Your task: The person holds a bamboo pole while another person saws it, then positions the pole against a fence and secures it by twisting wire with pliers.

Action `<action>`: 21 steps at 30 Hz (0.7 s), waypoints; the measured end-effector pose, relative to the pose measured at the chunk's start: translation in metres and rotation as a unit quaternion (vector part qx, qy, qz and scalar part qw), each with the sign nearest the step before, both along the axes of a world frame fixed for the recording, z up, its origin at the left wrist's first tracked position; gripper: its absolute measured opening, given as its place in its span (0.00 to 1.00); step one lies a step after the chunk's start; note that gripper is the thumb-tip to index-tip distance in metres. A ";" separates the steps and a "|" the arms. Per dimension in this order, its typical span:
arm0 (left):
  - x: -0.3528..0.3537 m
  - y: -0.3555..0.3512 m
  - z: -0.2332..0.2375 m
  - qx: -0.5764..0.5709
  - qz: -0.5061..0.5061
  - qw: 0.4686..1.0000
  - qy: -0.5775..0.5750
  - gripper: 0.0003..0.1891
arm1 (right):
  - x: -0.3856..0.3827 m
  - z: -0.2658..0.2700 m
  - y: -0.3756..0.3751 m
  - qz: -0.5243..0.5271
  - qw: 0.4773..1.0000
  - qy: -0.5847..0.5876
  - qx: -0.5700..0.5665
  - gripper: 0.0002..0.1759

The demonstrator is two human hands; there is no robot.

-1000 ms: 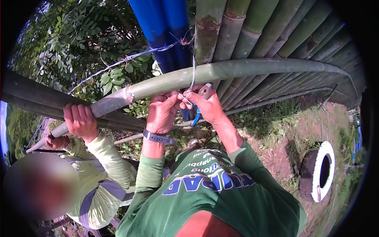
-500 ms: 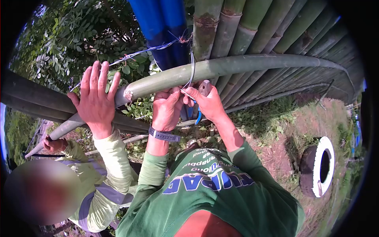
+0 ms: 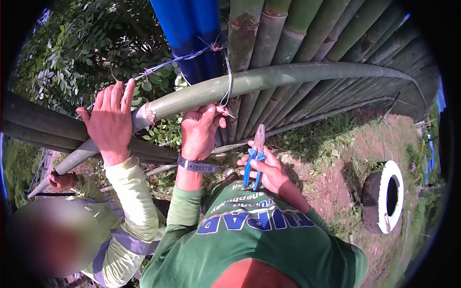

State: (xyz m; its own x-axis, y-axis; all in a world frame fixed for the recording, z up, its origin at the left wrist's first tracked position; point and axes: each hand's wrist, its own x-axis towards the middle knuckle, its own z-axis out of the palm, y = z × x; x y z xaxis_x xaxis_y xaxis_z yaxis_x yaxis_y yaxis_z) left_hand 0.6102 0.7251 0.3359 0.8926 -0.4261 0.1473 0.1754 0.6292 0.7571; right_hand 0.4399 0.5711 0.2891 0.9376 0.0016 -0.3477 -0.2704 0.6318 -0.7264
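Near 1 curved pole [image 3: 283,75] | left hand [image 3: 198,133]: grip pinching wire [image 3: 230,81] | right hand [image 3: 271,171]: grip around 1 pliers [image 3: 259,149]

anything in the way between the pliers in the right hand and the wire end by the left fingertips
Nothing visible: in this view, open space separates the tips of the pliers in the right hand from the wire end, which pokes out past the left hand.

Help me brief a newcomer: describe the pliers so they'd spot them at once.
Find the long bamboo rail curving across the view, then the green shirt below it. Its wearer's right hand holds the pliers. Blue handles and a grey metal nose set them apart from hand and shirt.
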 end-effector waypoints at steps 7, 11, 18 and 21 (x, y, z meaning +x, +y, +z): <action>-0.003 0.007 0.009 0.032 0.000 0.999 0.002 0.11 | -0.012 0.002 0.000 0.053 0.993 -0.028 -0.099 0.31; -0.003 0.013 0.012 0.040 -0.016 0.999 -0.003 0.12 | 0.012 0.016 0.002 0.036 0.975 -0.065 -0.211 0.28; -0.004 0.017 0.019 0.070 -0.020 0.997 0.009 0.11 | 0.047 0.032 0.001 0.051 0.937 -0.086 -0.335 0.20; -0.002 0.018 0.016 0.067 -0.022 0.997 0.002 0.11 | 0.046 0.038 0.007 0.041 0.914 -0.087 -0.394 0.22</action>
State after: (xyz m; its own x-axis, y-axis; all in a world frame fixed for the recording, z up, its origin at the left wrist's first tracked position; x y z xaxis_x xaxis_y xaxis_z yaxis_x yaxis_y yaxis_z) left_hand 0.6080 0.7434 0.3522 0.8734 -0.4798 0.0830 0.2029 0.5136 0.8337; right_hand 0.4856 0.5781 0.3271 0.9868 -0.1131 -0.1160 -0.1299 -0.1236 -0.9838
